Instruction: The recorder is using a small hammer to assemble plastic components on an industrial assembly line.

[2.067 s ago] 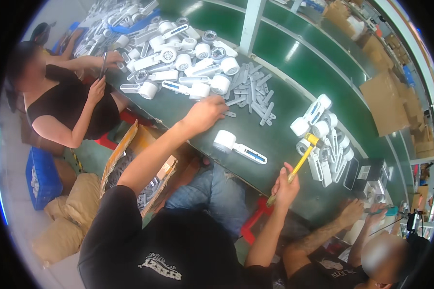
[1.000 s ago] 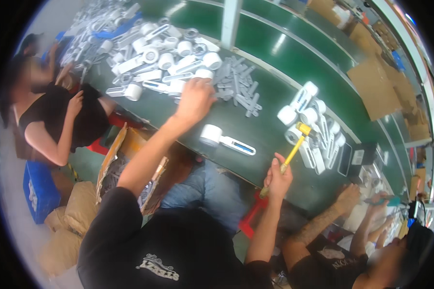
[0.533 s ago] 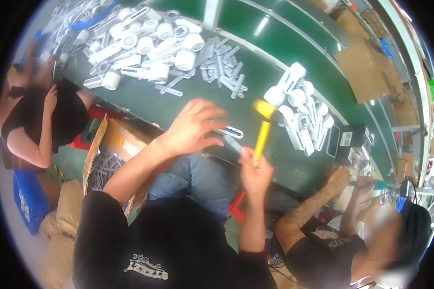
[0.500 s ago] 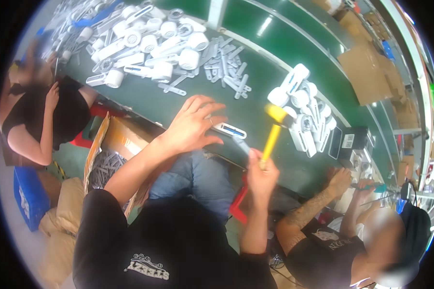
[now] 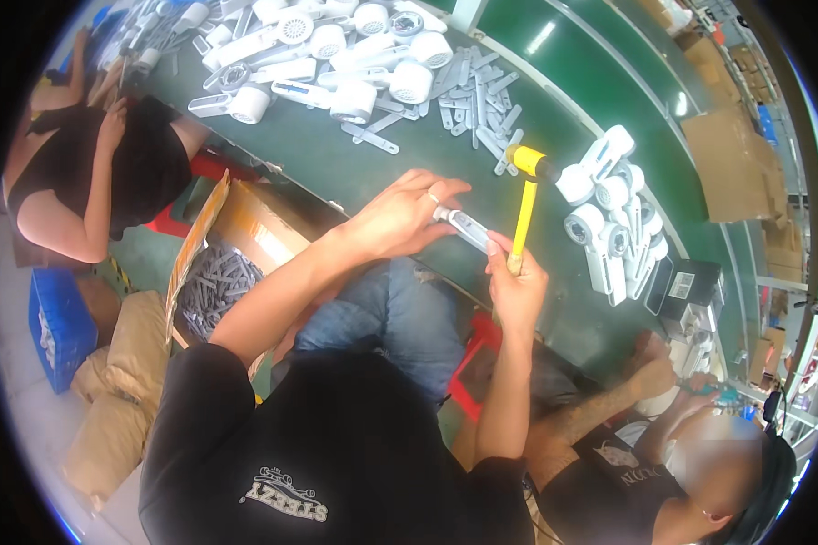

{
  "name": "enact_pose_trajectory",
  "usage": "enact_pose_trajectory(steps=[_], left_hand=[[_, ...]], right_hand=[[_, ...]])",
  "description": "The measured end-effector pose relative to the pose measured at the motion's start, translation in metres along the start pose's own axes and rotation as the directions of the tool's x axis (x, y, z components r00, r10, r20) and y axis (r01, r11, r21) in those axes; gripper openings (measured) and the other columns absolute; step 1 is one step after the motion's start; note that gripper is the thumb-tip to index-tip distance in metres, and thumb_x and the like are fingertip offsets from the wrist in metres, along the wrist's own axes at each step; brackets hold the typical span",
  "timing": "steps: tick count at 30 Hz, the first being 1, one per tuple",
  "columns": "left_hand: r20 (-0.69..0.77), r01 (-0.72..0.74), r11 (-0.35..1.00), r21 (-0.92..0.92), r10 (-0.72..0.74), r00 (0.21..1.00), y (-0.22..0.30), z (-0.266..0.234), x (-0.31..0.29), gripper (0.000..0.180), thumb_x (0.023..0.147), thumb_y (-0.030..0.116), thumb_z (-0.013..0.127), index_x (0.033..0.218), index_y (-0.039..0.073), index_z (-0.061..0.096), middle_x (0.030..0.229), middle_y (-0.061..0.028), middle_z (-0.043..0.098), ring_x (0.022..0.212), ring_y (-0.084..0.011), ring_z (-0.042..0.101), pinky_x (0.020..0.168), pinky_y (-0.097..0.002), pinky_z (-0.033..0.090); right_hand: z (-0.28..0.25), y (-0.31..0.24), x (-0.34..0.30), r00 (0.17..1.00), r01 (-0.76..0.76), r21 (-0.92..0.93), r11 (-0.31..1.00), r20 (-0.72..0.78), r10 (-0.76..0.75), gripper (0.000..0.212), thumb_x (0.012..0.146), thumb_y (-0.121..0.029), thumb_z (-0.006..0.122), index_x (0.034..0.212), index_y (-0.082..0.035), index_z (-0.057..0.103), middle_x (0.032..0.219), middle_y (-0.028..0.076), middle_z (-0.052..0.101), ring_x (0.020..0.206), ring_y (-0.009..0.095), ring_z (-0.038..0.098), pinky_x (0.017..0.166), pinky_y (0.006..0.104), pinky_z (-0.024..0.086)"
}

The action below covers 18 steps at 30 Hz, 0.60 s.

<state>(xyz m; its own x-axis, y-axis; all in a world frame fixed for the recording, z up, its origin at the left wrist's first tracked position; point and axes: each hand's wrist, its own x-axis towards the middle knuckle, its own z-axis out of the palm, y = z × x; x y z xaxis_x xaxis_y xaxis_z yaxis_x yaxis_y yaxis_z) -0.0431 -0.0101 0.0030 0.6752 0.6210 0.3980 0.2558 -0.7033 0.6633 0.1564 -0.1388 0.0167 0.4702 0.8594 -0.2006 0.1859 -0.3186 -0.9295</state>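
My left hand [image 5: 400, 218] is closed around a white handheld device [image 5: 463, 227] at the table's near edge. The hand hides the device's other end; a slim handle with a rounded end and a grey face sticks out to the right. In my right hand [image 5: 520, 289] is a hammer [image 5: 523, 218] with a yellow shaft and a yellow-and-black head, held upright. My right thumb and forefinger also touch the device's grey face, where a grey strip seems to lie; its exact seating is too small to tell. Loose grey strips [image 5: 482, 104] are heaped beyond my hands.
A big pile of white devices with round grille heads [image 5: 336, 54] covers the far left of the green table [image 5: 336, 163]. Another pile [image 5: 613, 191] stands at the right. An open carton [image 5: 268, 227] of grey strips sits at my left. Co-workers sit on both sides.
My right hand has brought the grey strip it held onto the device's handle. My left hand now grips the device, which has tilted. The view has shifted somewhat.
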Motion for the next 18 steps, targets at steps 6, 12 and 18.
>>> enact_pose_trajectory(steps=[6, 12, 18], left_hand=[[-0.002, 0.045, 0.996, -0.079, -0.045, 0.999, 0.001, -0.001, 0.001, 0.059, 0.083, 0.011, 0.084, 0.135, 0.007, 0.058, 0.113, -0.0107, 0.072, 0.113, -0.0368, 0.064, 0.1, -0.046, 0.05], [0.025, -0.299, 0.954, 0.031, 0.299, 0.954, -0.013, 0.0, 0.009, 0.01, 0.088, 0.016, 0.078, 0.094, 0.009, 0.073, 0.094, -0.0058, 0.062, 0.101, -0.0256, 0.064, 0.093, -0.0422, 0.047], [0.001, -0.28, 0.96, 0.028, 0.28, 0.96, -0.016, 0.007, 0.008, 0.013, 0.087, 0.015, 0.079, 0.096, 0.009, 0.073, 0.094, -0.0056, 0.063, 0.101, -0.0259, 0.065, 0.093, -0.0421, 0.047]], right_hand=[[-0.001, -0.005, 0.005, 0.998, 0.057, -0.136, 0.989, 0.04, -0.052, 0.02, 0.098, -0.014, 0.076, 0.116, -0.007, 0.082, 0.071, -0.002, 0.064, 0.065, 0.004, 0.055, 0.059, 0.0242, 0.043], [-0.015, -0.017, 0.018, 0.985, 0.063, -0.236, 0.97, 0.168, -0.023, 0.021, 0.098, -0.017, 0.076, 0.117, -0.007, 0.081, 0.067, -0.001, 0.063, 0.064, 0.005, 0.055, 0.06, 0.0258, 0.044], [-0.008, -0.033, 0.009, 0.965, -0.243, -0.275, 0.93, 0.027, 0.26, 0.034, 0.1, -0.024, 0.076, 0.129, -0.005, 0.074, 0.065, -0.003, 0.058, 0.049, 0.005, 0.045, 0.043, 0.0249, 0.033]])
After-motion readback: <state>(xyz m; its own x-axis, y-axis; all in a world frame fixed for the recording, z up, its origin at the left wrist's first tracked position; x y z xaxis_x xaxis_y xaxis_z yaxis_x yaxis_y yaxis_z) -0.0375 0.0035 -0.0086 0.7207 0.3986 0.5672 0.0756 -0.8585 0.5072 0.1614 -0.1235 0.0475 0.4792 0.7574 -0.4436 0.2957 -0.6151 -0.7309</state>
